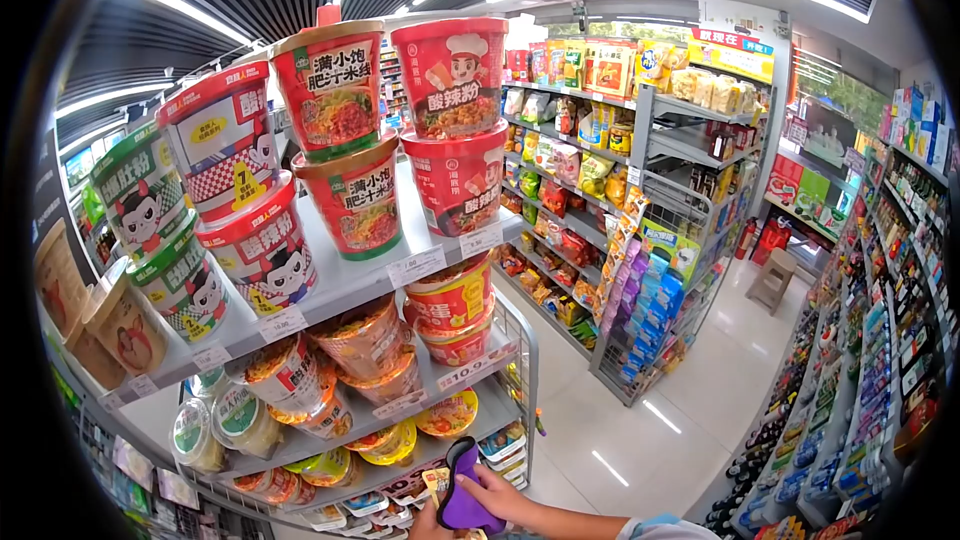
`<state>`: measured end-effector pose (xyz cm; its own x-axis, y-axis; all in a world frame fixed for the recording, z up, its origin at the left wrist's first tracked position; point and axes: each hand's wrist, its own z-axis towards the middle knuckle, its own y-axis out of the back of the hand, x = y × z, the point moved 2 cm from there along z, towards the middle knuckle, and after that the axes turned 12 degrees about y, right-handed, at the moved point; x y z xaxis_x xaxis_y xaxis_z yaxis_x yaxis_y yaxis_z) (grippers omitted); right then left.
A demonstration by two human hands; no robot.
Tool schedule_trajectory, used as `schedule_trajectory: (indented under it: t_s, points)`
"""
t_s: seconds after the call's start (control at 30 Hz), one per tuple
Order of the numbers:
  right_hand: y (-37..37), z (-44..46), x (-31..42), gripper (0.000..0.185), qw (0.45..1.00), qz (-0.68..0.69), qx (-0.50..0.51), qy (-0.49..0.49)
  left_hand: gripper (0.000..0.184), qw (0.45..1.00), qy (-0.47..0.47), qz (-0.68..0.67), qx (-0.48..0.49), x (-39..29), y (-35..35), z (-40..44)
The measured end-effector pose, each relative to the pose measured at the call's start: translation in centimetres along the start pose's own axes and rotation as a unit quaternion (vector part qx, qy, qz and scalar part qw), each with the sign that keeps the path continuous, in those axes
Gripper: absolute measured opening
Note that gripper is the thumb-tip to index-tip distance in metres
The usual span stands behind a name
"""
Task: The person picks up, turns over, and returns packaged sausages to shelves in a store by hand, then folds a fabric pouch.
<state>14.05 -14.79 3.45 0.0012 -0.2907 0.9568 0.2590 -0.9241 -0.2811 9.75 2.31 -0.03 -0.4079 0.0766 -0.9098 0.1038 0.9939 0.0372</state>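
At the bottom of the view, my right hand [493,496] grips a soft purple item with a black edge [470,502]; its exact kind is unclear. My left hand [428,523] is just beside it, partly cut off by the frame. Its fingers close on a small yellow printed packet [437,483], which is partly behind the purple item. Both hands are in front of the lower shelves. Just past them are packaged bowls, including a yellow-rimmed noodle bowl [447,414].
Stacked red noodle tubs [452,80] fill the top shelf [350,290] ahead. A snack rack [640,270] stands beyond the tiled aisle [600,440]. Bottle shelves [840,390] line the right side. A stool [773,280] stands farther down the aisle.
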Motion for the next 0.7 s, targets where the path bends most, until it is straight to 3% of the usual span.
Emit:
schedule_trajectory:
  t_s: [0.03,0.07,0.2,0.3,0.37,0.7]
  points:
    - [0.1,0.1,0.2,0.026,1.000,-0.013,0.009,0.006,0.034,0.987,0.104,-0.121,0.017,-0.4,-0.5,-0.4]
    - [0.1,-0.1,0.7,0.033,0.999,-0.031,0.019,0.017,0.033,0.998,-0.043,0.032,-0.016,-0.1,-0.6,-0.3]
    - [-0.7,-0.4,0.9,0.028,1.000,0.008,-0.012,0.021,0.029,0.997,-0.060,0.046,-0.016,1.1,-0.4,0.5]
    - [-1.0,-0.9,1.0,0.029,0.998,-0.043,-0.017,0.030,0.026,0.995,-0.103,0.010,-0.008,2.2,-0.7,0.8]
    - [-1.0,-1.2,0.4,0.032,0.999,-0.027,-0.003,0.020,0.024,0.990,-0.134,0.026,-0.047,1.6,-1.1,0.3]
    - [-1.9,-3.1,-1.1,0.039,0.995,-0.082,0.036,0.042,0.033,0.994,-0.113,-0.008,-0.004,2.5,-0.7,1.2]
